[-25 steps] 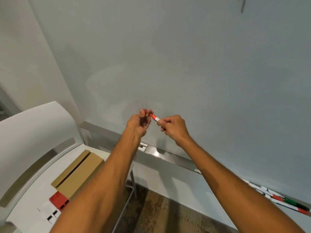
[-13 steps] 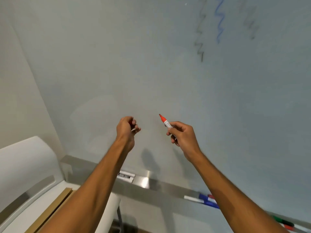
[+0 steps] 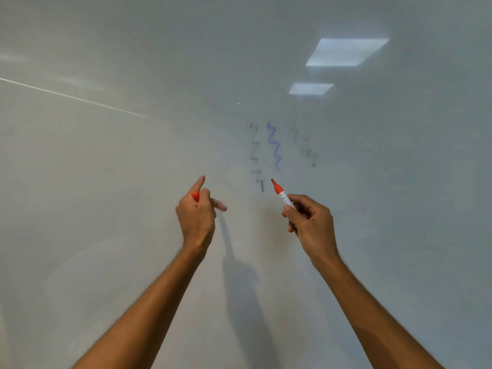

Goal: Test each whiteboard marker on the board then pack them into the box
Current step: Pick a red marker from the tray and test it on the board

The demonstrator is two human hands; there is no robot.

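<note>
From the head camera, the whiteboard [image 3: 106, 182] fills the whole view, a smooth, glossy pale grey-white sheet. Its sheen carries two soft rectangular reflections [image 3: 346, 51] of light panels near the upper right.

The right hand [image 3: 310, 222] has its grip clamped on a marker [image 3: 282, 194], with thumb and fingers curled round the slim white barrel. The marker is uncapped. Its orange-red collar tapers to a cone with a darker nib, pointing up and left at the board. The nib sits just beside the bottom end of a dark grey zigzag [image 3: 255, 155]. I cannot tell whether it touches the surface.

The left hand [image 3: 195, 217] has its grip closed around the cap [image 3: 195, 196], a small rounded piece of red plastic showing between the curled fingers. The forefinger stands out straight towards the board.

Right of the dark grey zigzag runs a blue wavy line [image 3: 274, 145], softer in its curves. Further right is a fainter grey zigzag [image 3: 304, 145], thin and washed out. Both bare forearms reach up from the bottom edge and throw blurred shadows on the board.
</note>
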